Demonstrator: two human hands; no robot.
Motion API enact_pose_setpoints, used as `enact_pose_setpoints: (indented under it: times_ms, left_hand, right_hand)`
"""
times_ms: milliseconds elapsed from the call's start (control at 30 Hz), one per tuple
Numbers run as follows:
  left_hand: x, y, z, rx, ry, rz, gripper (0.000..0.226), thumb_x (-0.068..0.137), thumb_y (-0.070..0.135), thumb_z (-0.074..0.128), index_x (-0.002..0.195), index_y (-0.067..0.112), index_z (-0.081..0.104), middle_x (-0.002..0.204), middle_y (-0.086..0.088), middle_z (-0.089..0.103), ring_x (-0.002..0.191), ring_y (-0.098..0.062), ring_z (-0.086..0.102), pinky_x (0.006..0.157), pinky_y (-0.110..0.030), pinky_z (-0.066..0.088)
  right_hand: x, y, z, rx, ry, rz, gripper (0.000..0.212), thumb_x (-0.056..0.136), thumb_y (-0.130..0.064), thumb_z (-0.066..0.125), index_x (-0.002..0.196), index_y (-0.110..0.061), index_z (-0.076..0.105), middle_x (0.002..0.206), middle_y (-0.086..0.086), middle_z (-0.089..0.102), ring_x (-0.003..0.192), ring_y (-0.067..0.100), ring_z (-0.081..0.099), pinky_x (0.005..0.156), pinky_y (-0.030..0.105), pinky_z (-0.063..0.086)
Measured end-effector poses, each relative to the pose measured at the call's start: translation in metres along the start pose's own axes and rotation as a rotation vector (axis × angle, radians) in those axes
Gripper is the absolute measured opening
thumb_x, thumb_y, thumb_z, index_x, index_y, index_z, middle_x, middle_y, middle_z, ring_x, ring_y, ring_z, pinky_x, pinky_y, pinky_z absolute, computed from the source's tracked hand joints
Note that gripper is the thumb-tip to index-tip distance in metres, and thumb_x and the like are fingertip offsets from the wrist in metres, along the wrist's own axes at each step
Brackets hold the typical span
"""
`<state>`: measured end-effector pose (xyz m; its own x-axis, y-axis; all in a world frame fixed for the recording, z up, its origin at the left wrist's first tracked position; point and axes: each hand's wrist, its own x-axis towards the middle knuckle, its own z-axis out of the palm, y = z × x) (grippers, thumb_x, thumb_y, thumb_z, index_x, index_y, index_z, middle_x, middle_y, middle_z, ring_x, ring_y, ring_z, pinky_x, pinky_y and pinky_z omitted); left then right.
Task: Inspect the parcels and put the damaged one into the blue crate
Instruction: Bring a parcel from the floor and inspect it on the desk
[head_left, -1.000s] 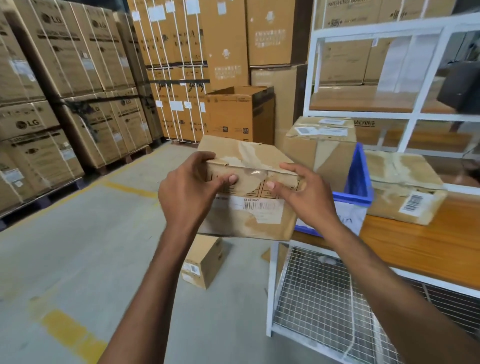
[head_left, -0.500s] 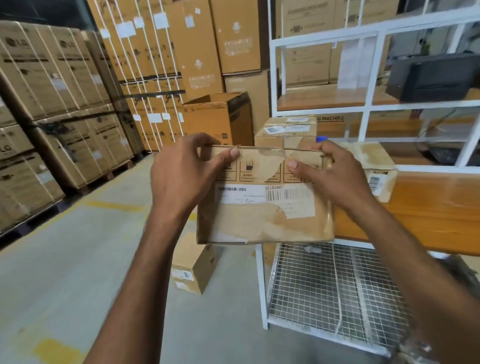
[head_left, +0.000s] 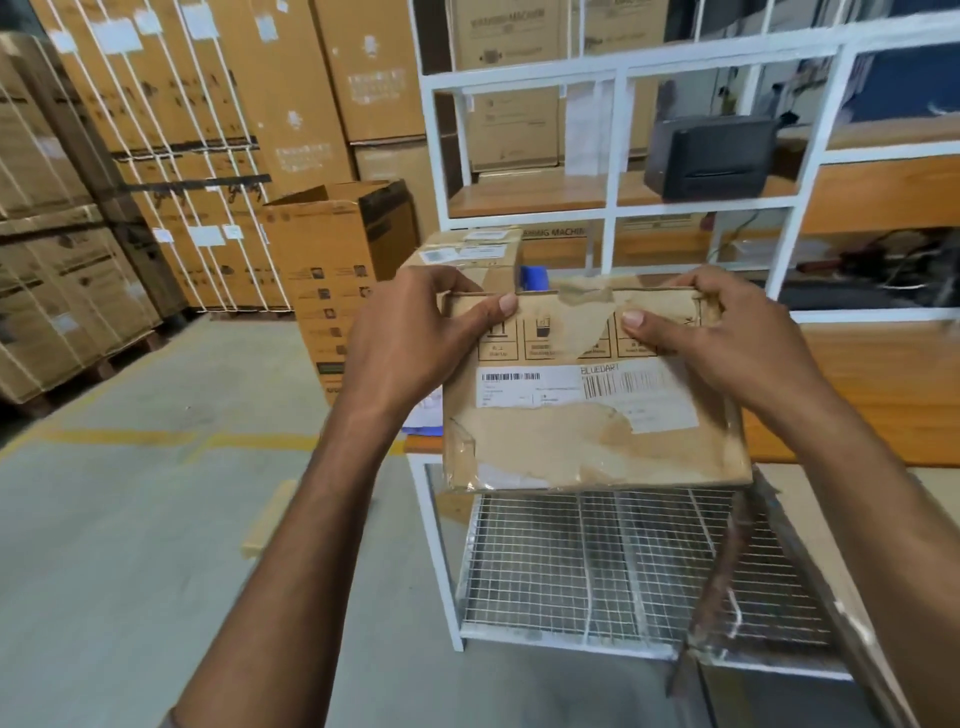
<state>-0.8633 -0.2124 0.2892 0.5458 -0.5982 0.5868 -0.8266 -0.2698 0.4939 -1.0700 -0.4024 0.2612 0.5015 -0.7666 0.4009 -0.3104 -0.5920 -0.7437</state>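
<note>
Fingers (head_left: 448, 280) of your left hand (head_left: 410, 343) and right hand (head_left: 727, 338) clamp the top edge of the parcel (head_left: 587, 436), thumbs pressing its labelled face. You hold it upright in the air, before the counter (head_left: 872, 395). Torn paper and wrinkled tape mark that face; a corner of the blue crate (head_left: 533, 275) shows behind its top edge.

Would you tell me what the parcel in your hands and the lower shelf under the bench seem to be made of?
The parcel looks like brown cardboard, matte, under glossy tape and a torn paper label. The lower shelf appears to be pale metal wire mesh: a grid of thin rods.
</note>
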Motion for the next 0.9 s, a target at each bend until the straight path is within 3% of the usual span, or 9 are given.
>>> enact_pose_setpoints:
  times_ms: [133, 467, 667, 833, 900]
  left_hand:
    - [0.011, 0.030, 0.053, -0.050, -0.029, -0.039, 0.040, 0.083, 0.070, 0.072, 0.096, 0.032, 0.079, 0.095, 0.015, 0.077, 0.084, 0.003, 0.067, 0.066, -0.031, 0.056]
    - [0.050, 0.065, 0.156, -0.085, -0.090, -0.126, 0.044, 0.084, 0.066, 0.075, 0.104, 0.027, 0.079, 0.098, 0.009, 0.077, 0.089, -0.011, 0.072, 0.076, -0.045, 0.062]
    - [0.071, 0.039, 0.195, -0.110, -0.138, -0.164, 0.038, 0.086, 0.059, 0.077, 0.101, 0.025, 0.078, 0.094, 0.010, 0.078, 0.087, -0.008, 0.073, 0.070, -0.036, 0.061]
    - [0.084, 0.010, 0.217, -0.129, -0.148, -0.138, 0.034, 0.084, 0.058, 0.080, 0.099, 0.027, 0.078, 0.089, 0.013, 0.076, 0.078, -0.001, 0.069, 0.062, -0.028, 0.054]
    - [0.078, -0.001, 0.227, -0.174, -0.141, -0.150, 0.034, 0.081, 0.057, 0.082, 0.099, 0.028, 0.077, 0.085, 0.015, 0.076, 0.076, -0.003, 0.070, 0.063, -0.031, 0.055]
  right_hand:
    - [0.021, 0.046, -0.033, -0.040, -0.001, 0.018, 0.055, 0.073, -0.074, 0.076, 0.113, -0.037, 0.065, 0.096, -0.024, 0.069, 0.092, 0.001, 0.065, 0.081, 0.035, 0.053]
    - [0.086, 0.139, -0.058, -0.024, -0.007, 0.051, 0.053, 0.074, -0.070, 0.079, 0.110, -0.034, 0.065, 0.103, -0.017, 0.072, 0.096, 0.009, 0.066, 0.081, 0.035, 0.051]
    - [0.112, 0.164, -0.029, -0.001, -0.017, 0.081, 0.048, 0.076, -0.068, 0.080, 0.111, -0.039, 0.063, 0.089, -0.027, 0.064, 0.086, -0.001, 0.062, 0.068, 0.026, 0.044]
    - [0.119, 0.182, -0.001, -0.001, 0.020, 0.084, 0.047, 0.078, -0.066, 0.079, 0.110, -0.036, 0.064, 0.093, -0.023, 0.070, 0.087, -0.002, 0.065, 0.071, 0.026, 0.047]
    - [0.112, 0.188, 0.007, 0.011, 0.029, 0.086, 0.046, 0.077, -0.065, 0.080, 0.112, -0.039, 0.062, 0.095, -0.026, 0.069, 0.088, -0.006, 0.063, 0.075, 0.026, 0.049]
